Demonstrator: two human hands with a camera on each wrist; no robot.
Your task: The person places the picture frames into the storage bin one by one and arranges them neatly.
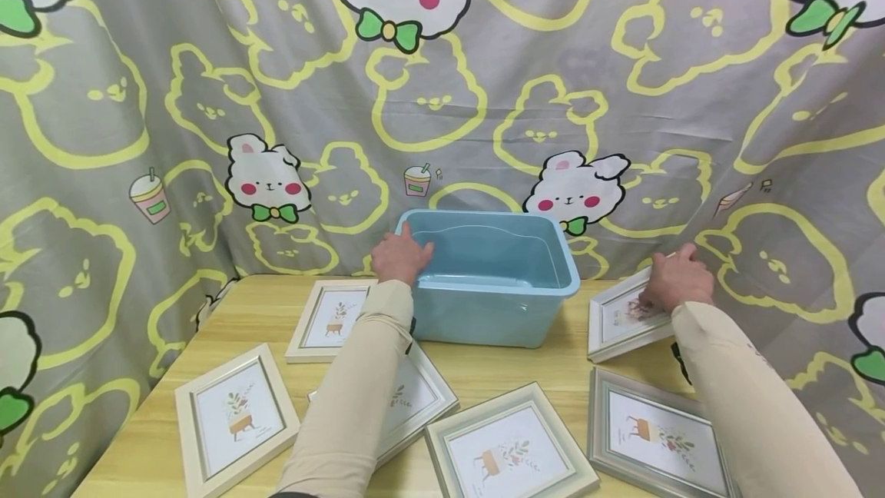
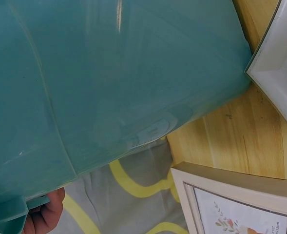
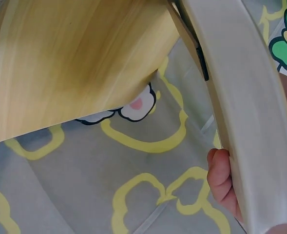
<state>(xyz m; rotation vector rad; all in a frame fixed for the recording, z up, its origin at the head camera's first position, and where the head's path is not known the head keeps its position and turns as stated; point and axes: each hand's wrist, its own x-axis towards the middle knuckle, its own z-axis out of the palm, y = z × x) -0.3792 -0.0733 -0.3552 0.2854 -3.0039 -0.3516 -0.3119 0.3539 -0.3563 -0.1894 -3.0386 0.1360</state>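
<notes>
White frame: a pale, broad-bordered rectangular picture frame (image 1: 610,335) is seen right of the blue bin (image 1: 477,321), at the far right of the desk (image 1: 498,363); it is tilted, its right side raised, and whether its left edge is touching the desk cannot be told.
Picture inside: a pinkish floral print on white is partly covered by the right hand (image 1: 682,280).
Right fingers: the frame's far right edge is grasped, with curled fingertips (image 3: 220,173) seen at its back in the right wrist view.
Blue bin: a deep, glossy, open-topped plastic tub is set at the far middle of the desk, before the patterned curtain (image 1: 442,91).
Left fingers: the bin's left rim is gripped by the left hand (image 1: 402,256), fingers bent beneath its outer lip.
Left side: two cream frames (image 1: 238,415) are laid flat; a silvery-white frame (image 1: 418,398) is partly hidden by the left sleeve (image 1: 349,398).
Near side: a pale green-edged frame (image 1: 512,452) is placed left of a grey frame (image 1: 660,436).
</notes>
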